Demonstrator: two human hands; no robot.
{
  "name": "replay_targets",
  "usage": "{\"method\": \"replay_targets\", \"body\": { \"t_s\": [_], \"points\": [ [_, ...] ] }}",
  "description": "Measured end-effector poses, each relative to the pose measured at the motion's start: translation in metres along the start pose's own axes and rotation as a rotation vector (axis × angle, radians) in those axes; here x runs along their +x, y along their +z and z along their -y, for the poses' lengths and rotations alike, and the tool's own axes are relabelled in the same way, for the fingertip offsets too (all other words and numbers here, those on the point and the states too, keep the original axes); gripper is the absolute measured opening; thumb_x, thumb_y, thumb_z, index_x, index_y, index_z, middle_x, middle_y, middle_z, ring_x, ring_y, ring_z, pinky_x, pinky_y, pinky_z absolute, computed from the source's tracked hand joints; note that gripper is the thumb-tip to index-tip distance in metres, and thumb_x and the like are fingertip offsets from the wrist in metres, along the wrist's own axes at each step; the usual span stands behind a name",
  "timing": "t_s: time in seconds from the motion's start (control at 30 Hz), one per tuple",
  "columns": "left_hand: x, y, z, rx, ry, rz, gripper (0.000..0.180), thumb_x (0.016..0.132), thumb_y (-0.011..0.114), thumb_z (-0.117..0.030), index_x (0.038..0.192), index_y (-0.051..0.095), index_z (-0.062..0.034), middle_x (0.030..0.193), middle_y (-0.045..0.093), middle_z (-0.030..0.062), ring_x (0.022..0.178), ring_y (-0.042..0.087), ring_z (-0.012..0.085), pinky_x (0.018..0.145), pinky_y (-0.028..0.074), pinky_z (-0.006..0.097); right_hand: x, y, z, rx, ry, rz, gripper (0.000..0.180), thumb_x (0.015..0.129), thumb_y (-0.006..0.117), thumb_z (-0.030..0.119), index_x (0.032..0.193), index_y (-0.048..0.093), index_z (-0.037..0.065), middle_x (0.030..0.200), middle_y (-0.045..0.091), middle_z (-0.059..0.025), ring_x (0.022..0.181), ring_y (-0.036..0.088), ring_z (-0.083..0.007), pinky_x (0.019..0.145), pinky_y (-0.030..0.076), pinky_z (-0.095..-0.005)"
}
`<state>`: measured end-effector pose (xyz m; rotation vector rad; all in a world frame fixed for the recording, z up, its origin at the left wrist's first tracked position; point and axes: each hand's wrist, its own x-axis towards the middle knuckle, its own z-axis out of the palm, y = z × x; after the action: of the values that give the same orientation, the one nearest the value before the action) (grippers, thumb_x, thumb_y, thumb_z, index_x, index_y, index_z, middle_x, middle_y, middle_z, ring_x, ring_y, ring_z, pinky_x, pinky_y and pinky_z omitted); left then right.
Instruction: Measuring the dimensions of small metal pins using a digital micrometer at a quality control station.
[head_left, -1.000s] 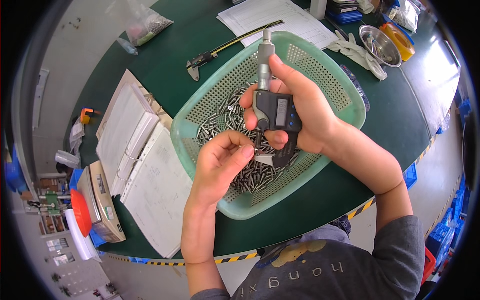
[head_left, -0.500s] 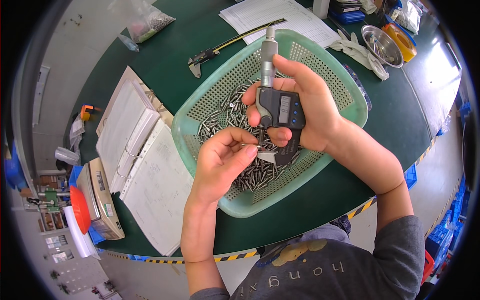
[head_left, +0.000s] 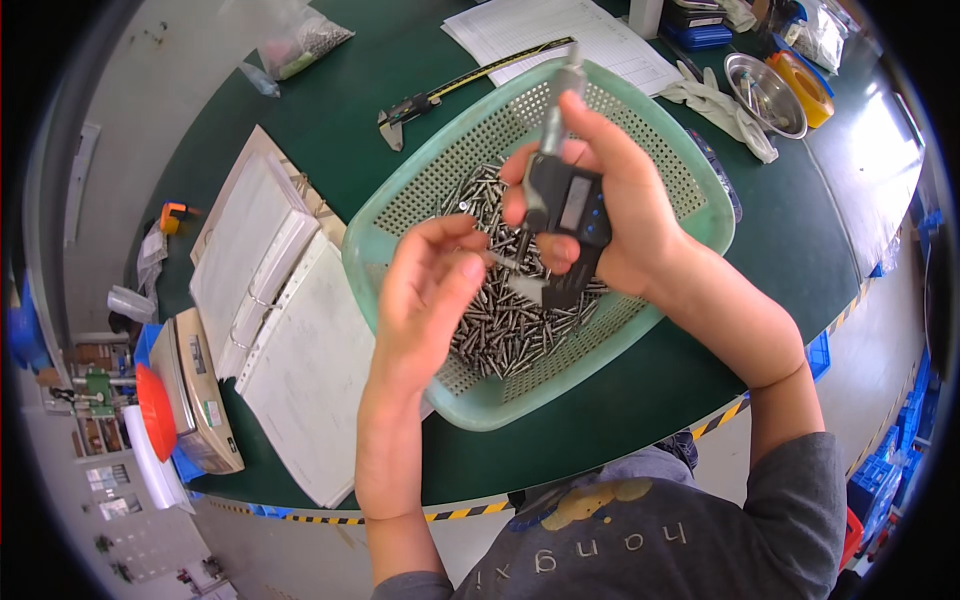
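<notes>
Apparently, in the head view, the right hand [head_left: 625,205] wraps a digital micrometer [head_left: 575,205] so its thumb reaches the thimble [head_left: 566,82]; apart from it, the left hand [head_left: 415,295] seems to pinch a blurred metal pin [head_left: 503,261] endwise, probably keeping its shaft exposed. Beneath both, a perforated basket [head_left: 650,125] holds similar pins [head_left: 510,335].

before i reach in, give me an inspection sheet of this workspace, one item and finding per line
Surface: dark green table, glare at the upper right
Job's things: micrometer above a green perforated basket holding many metal pins
Clutter: open binder at left; caliper and paper sheets beyond the basket; white glove and metal bowl at upper right
Hands: right hand grips the micrometer; left hand pinches a small pin, blurred
Cables: nothing seen
Surroundings: blue crates at right, past the table
</notes>
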<state>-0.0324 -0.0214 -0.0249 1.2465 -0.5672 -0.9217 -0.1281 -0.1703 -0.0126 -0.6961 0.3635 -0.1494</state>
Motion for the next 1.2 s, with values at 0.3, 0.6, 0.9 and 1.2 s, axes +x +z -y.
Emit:
{"method": "replay_targets", "body": {
  "t_s": [0.3, 0.6, 0.9, 1.2],
  "points": [
    [-0.003, -0.008, 0.000, 1.460, 0.312, -0.048, 0.014, 0.066, 0.065, -0.007, 0.078, 0.060, -0.0006, 0.080, 0.055, 0.0102, 0.080, 0.054, 0.0288, 0.072, 0.042, 0.036, 0.000, -0.003, 0.002, 0.071, -0.115, -0.117, 0.055, 0.089, 0.025, 0.047, 0.092, 0.052, -0.001, 0.071, 0.058, -0.0116, 0.045, 0.045, -0.0152, 0.042, 0.035, -0.0253],
    [-0.001, -0.004, -0.001, 1.334, 0.184, 0.018, 0.014, 0.066, 0.067, -0.006, 0.075, 0.057, -0.0007, 0.076, 0.057, 0.0073, 0.071, 0.056, 0.0239, 0.066, 0.044, 0.033, -0.002, -0.002, 0.003, -0.004, -0.102, -0.118, 0.055, 0.088, 0.023, 0.046, 0.091, 0.052, -0.001, 0.072, 0.058, -0.0132, 0.042, 0.043, -0.0164, 0.043, 0.036, -0.0269],
    [-0.003, -0.006, 0.002, -0.059, 0.017, 0.131, 0.014, 0.076, 0.061, 0.001, 0.087, 0.052, -0.0003, 0.087, 0.058, 0.0067, 0.080, 0.054, 0.0100, 0.073, 0.044, 0.022, -0.004, -0.003, 0.004, 0.112, 0.038, 0.119, 0.054, 0.088, 0.024, 0.045, 0.091, 0.051, -0.002, 0.071, 0.057, -0.0125, 0.040, 0.041, -0.0164, 0.044, 0.036, -0.0300],
    [-0.001, -0.009, 0.002, -0.006, 0.023, 0.205, 0.015, 0.073, 0.063, 0.000, 0.084, 0.052, -0.0003, 0.086, 0.057, 0.0072, 0.077, 0.053, 0.0092, 0.070, 0.043, 0.021, -0.002, -0.003, 0.004, 0.057, 0.069, 0.159, 0.057, 0.087, 0.026, 0.046, 0.093, 0.051, -0.004, 0.070, 0.058, -0.0134, 0.038, 0.041, -0.0149, 0.040, 0.036, -0.0260]
  ]
}}
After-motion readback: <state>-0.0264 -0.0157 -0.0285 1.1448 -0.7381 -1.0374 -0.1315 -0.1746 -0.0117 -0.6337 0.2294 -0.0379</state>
